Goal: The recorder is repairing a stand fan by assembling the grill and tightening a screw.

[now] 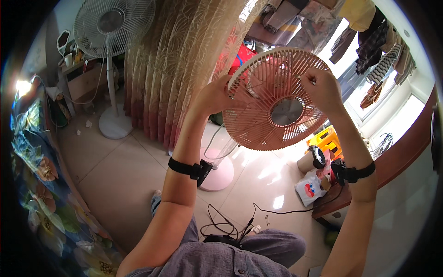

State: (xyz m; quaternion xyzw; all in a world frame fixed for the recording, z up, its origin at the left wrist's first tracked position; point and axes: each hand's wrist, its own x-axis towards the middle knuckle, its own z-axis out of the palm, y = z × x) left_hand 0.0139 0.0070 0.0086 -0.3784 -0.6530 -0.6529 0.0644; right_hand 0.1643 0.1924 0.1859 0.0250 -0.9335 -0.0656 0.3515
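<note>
A standing fan (pixel 258 122) with a round pinkish grille faces me, tilted upward. Its silver centre disc (pixel 286 111) shows in the middle, and a pale pink round base (pixel 218 171) rests on the floor below. At the grille's left rim is my left hand (pixel 214 96), gripping the edge with its fingers partly hidden behind it. My right hand (pixel 324 91) is closed at the upper right of the grille, its fingers curled in a pinch against the front. Whatever lies between those fingers is too small to make out.
A second, white standing fan (pixel 110 92) stands at the left beside a patterned curtain (pixel 170 74). On the right are a yellow stool (pixel 326 138), a bin (pixel 310 160) and a white plastic bag (pixel 309 190). Black cables (pixel 290 212) cross the floor near my legs.
</note>
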